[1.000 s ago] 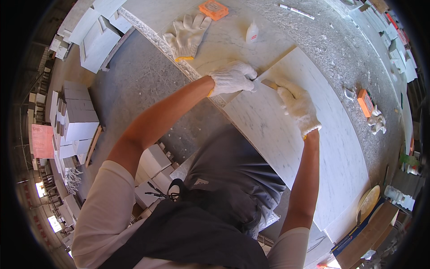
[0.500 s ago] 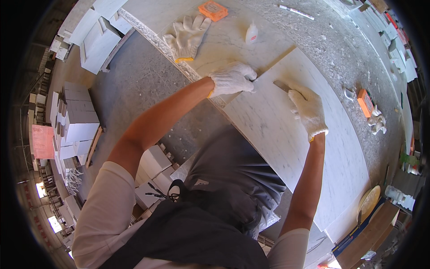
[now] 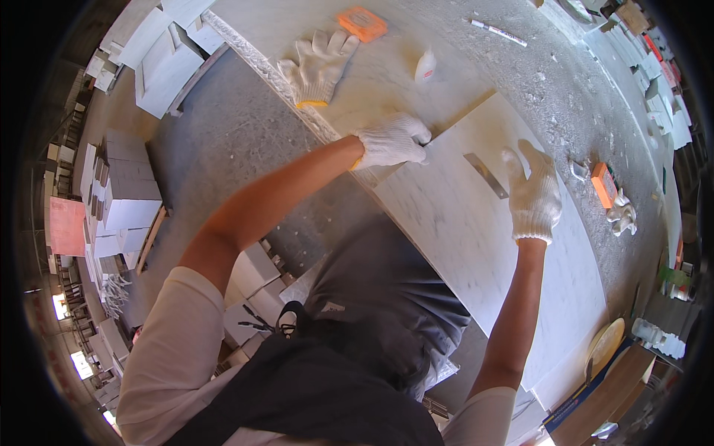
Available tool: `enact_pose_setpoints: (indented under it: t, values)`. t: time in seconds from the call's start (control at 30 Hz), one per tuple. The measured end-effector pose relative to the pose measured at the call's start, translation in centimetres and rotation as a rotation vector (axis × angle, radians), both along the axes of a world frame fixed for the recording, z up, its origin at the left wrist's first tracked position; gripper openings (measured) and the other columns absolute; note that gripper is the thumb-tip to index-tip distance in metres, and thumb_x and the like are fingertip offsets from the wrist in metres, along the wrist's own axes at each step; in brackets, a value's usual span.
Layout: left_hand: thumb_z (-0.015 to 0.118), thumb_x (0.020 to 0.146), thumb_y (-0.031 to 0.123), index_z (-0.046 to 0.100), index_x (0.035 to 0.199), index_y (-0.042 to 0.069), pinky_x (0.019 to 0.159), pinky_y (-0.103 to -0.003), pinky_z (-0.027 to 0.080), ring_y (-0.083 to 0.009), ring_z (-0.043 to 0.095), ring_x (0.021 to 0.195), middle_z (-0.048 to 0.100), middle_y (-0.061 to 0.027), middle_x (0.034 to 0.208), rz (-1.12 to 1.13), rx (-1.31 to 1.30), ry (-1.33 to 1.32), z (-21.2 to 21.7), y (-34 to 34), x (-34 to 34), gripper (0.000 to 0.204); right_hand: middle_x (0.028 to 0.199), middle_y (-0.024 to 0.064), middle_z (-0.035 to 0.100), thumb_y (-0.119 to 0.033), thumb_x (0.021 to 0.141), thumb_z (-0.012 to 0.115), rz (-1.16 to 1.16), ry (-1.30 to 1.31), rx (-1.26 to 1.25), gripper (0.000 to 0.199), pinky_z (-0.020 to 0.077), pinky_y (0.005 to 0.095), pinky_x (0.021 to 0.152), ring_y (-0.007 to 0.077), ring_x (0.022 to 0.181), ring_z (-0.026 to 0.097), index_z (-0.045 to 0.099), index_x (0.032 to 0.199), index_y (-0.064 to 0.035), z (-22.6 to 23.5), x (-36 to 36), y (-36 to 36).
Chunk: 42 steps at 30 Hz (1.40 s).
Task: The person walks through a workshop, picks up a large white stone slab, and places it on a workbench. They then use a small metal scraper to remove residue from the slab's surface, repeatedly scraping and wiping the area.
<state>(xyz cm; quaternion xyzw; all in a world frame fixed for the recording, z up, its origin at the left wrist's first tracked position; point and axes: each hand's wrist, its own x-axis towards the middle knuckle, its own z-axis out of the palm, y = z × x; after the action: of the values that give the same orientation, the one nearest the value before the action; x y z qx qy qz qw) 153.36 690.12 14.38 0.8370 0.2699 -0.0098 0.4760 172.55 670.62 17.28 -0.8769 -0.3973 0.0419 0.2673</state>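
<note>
Left hand [image 3: 390, 140], in a white knit glove, closed on the near-left corner edge of a white marble slab [image 3: 476, 245], fingers curled over the rim. Right hand [image 3: 533, 193], also gloved, laid on the slab's top face, fingers partly spread; thumb and forefinger at the end of a thin flat metal blade [image 3: 486, 175] lying on the stone, whether pinched or merely touched cannot be told.

Slab flat on a dusty grey workbench [image 3: 535, 82], one long edge overhanging toward the body, far corner pointing up the bench.

Right of the slab on the bench: orange block [image 3: 603, 184], then a crumpled white glove [image 3: 622, 215] just beside it.

Beyond the left hand: spare white glove [image 3: 318, 65], palm down, fingers spread. Farther: small white squeeze bottle [image 3: 425, 65], orange rectangular pad [image 3: 361, 23], white marker pen [image 3: 498, 32] near the far edge.

Left, on the floor: stacked white stone blocks [image 3: 123, 193].
</note>
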Motion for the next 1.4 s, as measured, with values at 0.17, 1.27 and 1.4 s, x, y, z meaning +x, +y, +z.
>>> enact_pose_setpoints:
  t: [0.17,1.27,1.4]
  values:
    - [0.074,0.079,0.023,0.071,0.083,-0.001,0.067,-0.037,0.047,-0.0216,0.060,0.069,0.066,-0.0118,0.073,-0.015,0.053,-0.047,0.1,-0.1,0.1,0.024,0.144,0.0111,0.056,-0.034,0.089,0.076,0.193,0.222,0.113,0.047,0.0504,0.0402,0.105,0.0310,0.130,0.058,0.068,0.131,-0.0152,-0.7,0.5,6.9]
    - [0.071,0.084,0.025,0.060,0.137,-0.004,0.108,-0.038,0.046,-0.0306,0.060,0.127,0.064,-0.0202,0.136,-0.072,-0.065,0.254,2.6,0.0,0.4,0.062,0.137,0.0118,0.061,-0.015,0.098,0.069,0.275,0.930,0.337,0.052,0.0529,0.0330,0.097,0.0189,0.116,0.061,0.054,0.145,0.0026,-1.7,-3.0,-4.6]
    - [0.072,0.082,0.026,0.062,0.134,-0.004,0.105,-0.037,0.047,-0.0308,0.061,0.124,0.064,-0.0208,0.134,-0.076,0.004,0.262,2.7,-0.1,0.4,0.061,0.139,0.0124,0.060,-0.017,0.095,0.071,0.245,0.928,0.199,0.052,0.0523,0.0318,0.096,0.0196,0.118,0.061,0.057,0.142,0.0032,-1.0,-4.1,-3.3]
